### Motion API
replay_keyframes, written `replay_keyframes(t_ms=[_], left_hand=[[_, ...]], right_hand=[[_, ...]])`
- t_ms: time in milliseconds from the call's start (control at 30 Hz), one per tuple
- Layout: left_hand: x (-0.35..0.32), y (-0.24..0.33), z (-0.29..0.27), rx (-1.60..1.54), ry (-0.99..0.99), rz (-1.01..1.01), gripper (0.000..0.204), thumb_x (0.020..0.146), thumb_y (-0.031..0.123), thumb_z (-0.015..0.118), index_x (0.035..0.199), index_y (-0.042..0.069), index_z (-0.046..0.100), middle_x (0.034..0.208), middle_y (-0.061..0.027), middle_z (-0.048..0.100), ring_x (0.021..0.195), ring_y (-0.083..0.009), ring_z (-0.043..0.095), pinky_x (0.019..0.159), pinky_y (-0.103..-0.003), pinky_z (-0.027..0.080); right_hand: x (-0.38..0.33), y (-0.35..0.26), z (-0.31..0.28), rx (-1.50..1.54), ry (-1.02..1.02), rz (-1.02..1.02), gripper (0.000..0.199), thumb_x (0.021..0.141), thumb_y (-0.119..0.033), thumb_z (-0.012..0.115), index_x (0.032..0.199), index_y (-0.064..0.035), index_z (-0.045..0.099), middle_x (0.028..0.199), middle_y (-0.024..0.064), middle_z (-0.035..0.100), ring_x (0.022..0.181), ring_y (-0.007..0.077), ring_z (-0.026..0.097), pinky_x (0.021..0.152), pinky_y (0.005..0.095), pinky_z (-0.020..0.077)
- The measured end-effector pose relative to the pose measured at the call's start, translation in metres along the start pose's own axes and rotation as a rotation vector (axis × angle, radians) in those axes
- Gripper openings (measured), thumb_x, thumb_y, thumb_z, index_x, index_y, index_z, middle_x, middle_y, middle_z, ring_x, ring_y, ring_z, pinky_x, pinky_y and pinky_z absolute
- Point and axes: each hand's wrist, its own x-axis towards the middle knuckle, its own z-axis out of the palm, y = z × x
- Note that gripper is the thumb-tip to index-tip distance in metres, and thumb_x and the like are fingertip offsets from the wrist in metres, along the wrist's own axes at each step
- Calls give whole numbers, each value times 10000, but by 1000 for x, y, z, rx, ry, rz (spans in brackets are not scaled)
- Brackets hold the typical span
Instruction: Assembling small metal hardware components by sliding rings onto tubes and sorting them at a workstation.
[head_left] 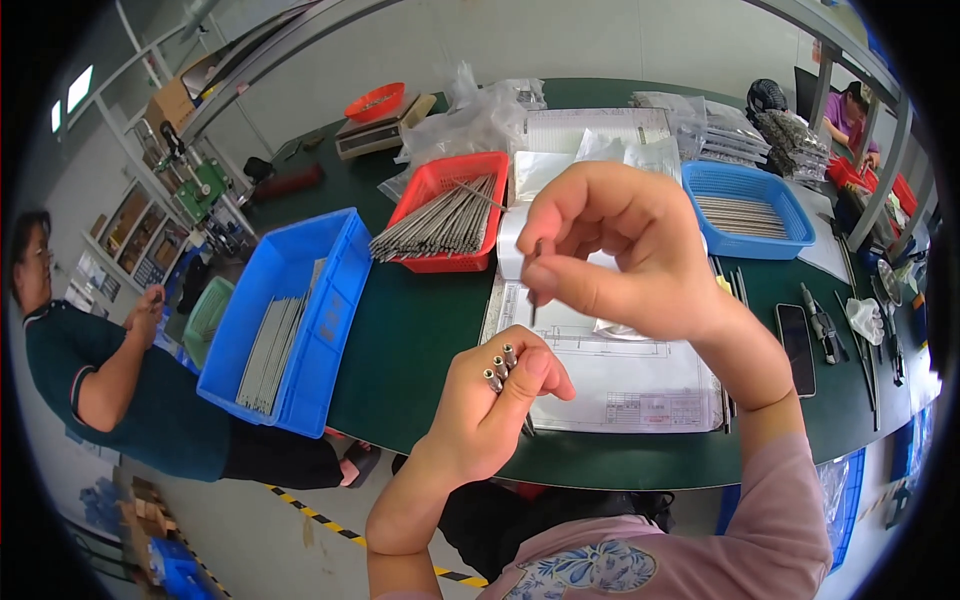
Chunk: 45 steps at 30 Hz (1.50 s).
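Near the front edge of the curved dark green tabletop [372, 370], the left hand [470, 425] is closed around three slim silver metal rods with hollow ends [498, 368]. Above the white printed drawing sheet [585, 400], the right hand [635, 250] pinches a thin dark piece [537, 277] between thumb and finger. The rods look stiff, light and probably slick; gripping just below their ends seems surest. The red plastic basket [478, 166] limits room beyond; the gap toward the deep blue plastic bin [335, 330] seems roomier.
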Motion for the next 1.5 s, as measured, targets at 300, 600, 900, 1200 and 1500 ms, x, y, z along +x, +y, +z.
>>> replay_keyframes(t_ms=[300, 600, 900, 1200, 1500], left_hand=[[-4, -4, 1, -11, 61, 33, 363, 951, 311, 403, 778, 2, 479, 704, -77, 589, 659, -118, 542, 612, -252, 425], [-8, -6, -2, 44, 39, 42, 329, 953, 279, 400, 785, 12, 492, 691, -54, 596, 581, -83, 472, 544, -236, 384], [-6, -8, -1, 20, 46, 104, 333, 953, 272, 405, 771, 14, 511, 667, -40, 586, 543, -71, 443, 500, -236, 353], [-5, -11, -2, 47, 43, 74, 357, 950, 266, 411, 723, 13, 522, 635, -36, 569, 517, -80, 439, 484, -246, 356], [-2, -8, 0, -4, 32, 68, 354, 949, 259, 412, 726, 3, 511, 647, -53, 575, 584, -104, 506, 566, -259, 429]], right_hand=[[3, -4, 14, -3, -169, -128, 116, 794, -18, 636, 874, 32, 570, 808, 62, 596, 726, 108, 596, 646, 230, 488], [6, -12, 20, -75, -166, -141, 99, 799, -39, 632, 837, 34, 576, 782, 70, 600, 687, 113, 596, 616, 234, 484], [9, -15, 21, -527, -189, -490, 27, 745, 0, 618, 755, -12, 596, 649, 70, 593, 554, 176, 589, 503, 248, 447], [5, -7, 20, -402, -211, -375, 37, 735, -8, 623, 765, -13, 601, 635, 80, 584, 546, 214, 578, 488, 262, 436], [5, -11, 15, -506, -243, -379, 47, 731, 13, 620, 771, -3, 603, 637, 94, 587, 541, 212, 576, 484, 274, 437]])
